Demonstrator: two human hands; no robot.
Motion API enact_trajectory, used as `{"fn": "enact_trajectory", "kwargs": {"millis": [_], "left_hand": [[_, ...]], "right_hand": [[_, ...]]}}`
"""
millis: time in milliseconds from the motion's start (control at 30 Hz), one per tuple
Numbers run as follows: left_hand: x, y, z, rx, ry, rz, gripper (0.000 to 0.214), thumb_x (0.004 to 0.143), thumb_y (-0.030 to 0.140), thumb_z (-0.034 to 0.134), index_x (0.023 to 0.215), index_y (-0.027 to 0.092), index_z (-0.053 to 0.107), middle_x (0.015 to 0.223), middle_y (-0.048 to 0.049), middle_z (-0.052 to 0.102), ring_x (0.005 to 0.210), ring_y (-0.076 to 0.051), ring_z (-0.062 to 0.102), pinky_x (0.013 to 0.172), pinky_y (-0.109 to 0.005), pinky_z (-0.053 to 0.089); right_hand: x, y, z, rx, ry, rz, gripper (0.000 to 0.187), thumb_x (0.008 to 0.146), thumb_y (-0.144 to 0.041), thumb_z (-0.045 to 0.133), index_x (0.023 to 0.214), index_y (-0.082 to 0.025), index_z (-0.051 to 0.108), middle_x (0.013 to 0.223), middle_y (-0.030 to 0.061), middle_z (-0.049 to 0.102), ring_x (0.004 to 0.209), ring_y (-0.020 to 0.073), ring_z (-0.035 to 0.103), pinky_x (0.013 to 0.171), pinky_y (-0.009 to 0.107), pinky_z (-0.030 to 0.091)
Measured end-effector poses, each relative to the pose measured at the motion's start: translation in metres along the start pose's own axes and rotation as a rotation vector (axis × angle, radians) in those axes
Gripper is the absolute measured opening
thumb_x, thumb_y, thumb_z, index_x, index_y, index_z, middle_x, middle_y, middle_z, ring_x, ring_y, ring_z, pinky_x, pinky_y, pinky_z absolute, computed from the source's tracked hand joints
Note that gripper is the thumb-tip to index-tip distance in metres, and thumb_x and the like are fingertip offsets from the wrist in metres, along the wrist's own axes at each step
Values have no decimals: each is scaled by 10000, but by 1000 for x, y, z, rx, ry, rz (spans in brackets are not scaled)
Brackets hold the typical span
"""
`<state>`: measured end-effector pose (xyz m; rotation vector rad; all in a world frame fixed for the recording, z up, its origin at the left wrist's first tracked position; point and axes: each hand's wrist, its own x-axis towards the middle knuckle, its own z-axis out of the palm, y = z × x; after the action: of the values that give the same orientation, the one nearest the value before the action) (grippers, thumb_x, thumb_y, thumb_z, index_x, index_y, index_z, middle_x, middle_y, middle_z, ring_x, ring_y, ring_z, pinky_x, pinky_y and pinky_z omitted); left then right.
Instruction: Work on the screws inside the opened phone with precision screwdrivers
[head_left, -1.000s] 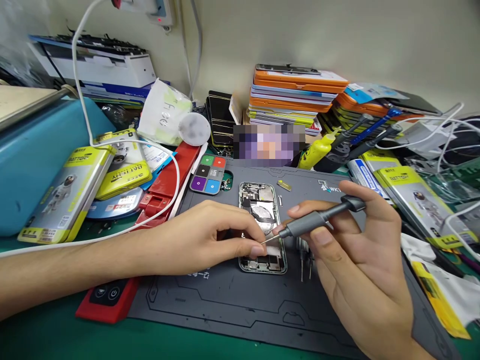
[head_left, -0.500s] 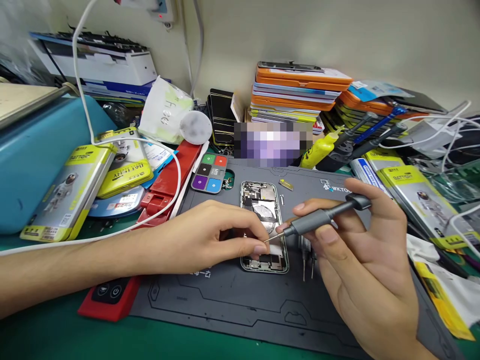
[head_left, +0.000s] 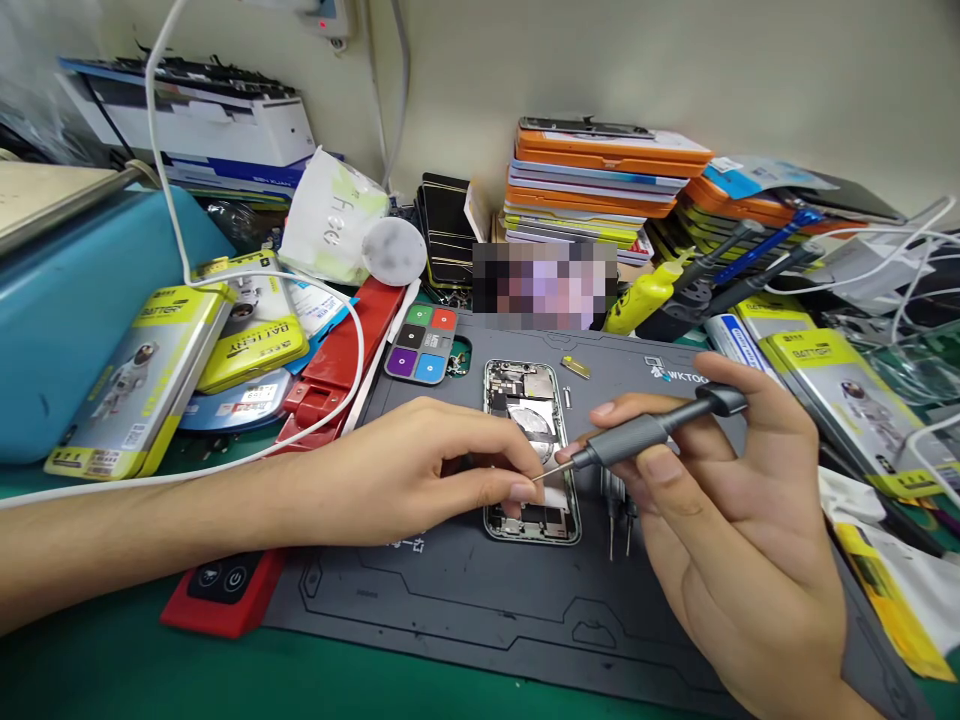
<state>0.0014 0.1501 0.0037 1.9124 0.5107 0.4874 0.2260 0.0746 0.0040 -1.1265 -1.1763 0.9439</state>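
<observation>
An opened phone (head_left: 531, 400) with its insides bare lies on a dark grey work mat (head_left: 465, 590). My left hand (head_left: 409, 480) rests on the mat beside it, thumb and forefinger pinched together over the phone's lower half; what they pinch is too small to make out. My right hand (head_left: 720, 540) grips a grey precision screwdriver (head_left: 645, 432), its thin tip pointing left and touching my left fingertips above the phone.
A coloured screw tray (head_left: 420, 345) and a small yellow part (head_left: 576, 367) lie on the mat's far side. Yellow battery packs (head_left: 142, 375) and a white cable (head_left: 247, 450) crowd the left, a red device (head_left: 217, 590) the front left. Stacked orange boxes (head_left: 600, 180) stand behind; more packs and cables right.
Both hands have held nearly still with the screwdriver tip at my left fingertips. The view has drifted slightly.
</observation>
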Motion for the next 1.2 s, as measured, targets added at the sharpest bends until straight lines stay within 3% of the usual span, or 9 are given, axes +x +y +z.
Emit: {"fn": "enact_trajectory", "kwargs": {"millis": [300,533,733,1033,1200], "left_hand": [[2,-4,-1,9,-18,34,143,1076,235,607,1049,166,729,1023,23,773,947,-58,708,887,-118,487],[1,-4,-2,3,-37,35,158,1070,257,618,1032,163,740,1011,3,785,944,-80,727,894,-137,499],[0,-1,-2,-17,-55,21,145,1061,253,632,1031,169,745,1028,5,783,953,-91,727,892,-152,510],[0,2,-1,9,-68,4,191,1069,294,622,1011,158,743,983,-4,780,906,-97,725,855,-159,509],[0,3,-1,-10,-56,-24,176,1059,298,635,1038,161,743,982,-12,786,903,-121,729,843,-199,524]], "right_hand": [[3,3,0,29,-32,25,451,1016,-225,657,1407,-388,503,1080,28,752,894,162,727,854,276,606],[4,4,0,107,-98,53,443,1023,-189,638,1409,-356,500,1080,21,767,909,109,722,810,163,621],[7,4,-2,101,-106,67,444,1025,-202,627,1423,-369,522,1088,45,755,922,162,748,820,253,662],[3,2,-1,128,-116,85,426,1041,-196,616,1424,-345,505,1071,24,762,925,107,741,819,157,637],[6,2,0,128,-94,69,444,1036,-197,610,1436,-344,485,1085,36,759,885,141,743,819,234,657]]}}
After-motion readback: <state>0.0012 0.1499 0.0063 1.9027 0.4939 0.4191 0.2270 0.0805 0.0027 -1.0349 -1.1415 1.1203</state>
